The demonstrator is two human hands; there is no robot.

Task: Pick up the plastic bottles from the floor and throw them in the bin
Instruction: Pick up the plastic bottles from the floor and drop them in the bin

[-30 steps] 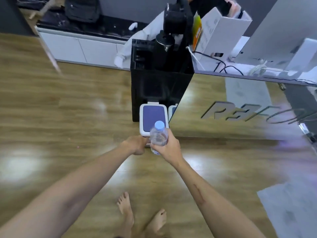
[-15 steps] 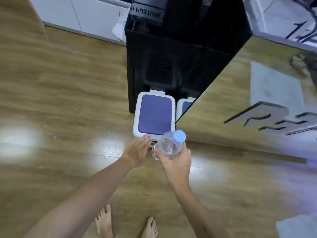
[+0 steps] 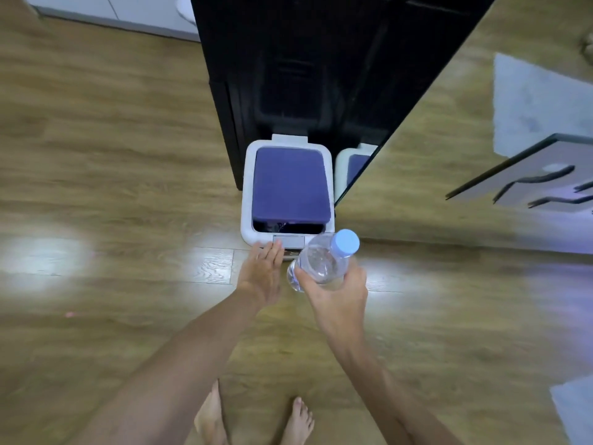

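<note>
1. Head view: the bin (image 3: 248, 200) lid (image 3: 290, 184), flat and closed 0.5 s ago, now shows a dark gap along its near edge, so it is starting to lift.
2. The left hand (image 3: 261, 273), fingers straight and holding nothing, reaches the panel (image 3: 288, 241) on the bin's near rim; contact is unclear.
3. The right hand (image 3: 335, 292) grips the plastic bottle (image 3: 322, 260), blue cap (image 3: 345, 241) pointing far-right, just near-right of the gap.
4. Judgement: the drop comes next, once the gap widens enough.
</note>
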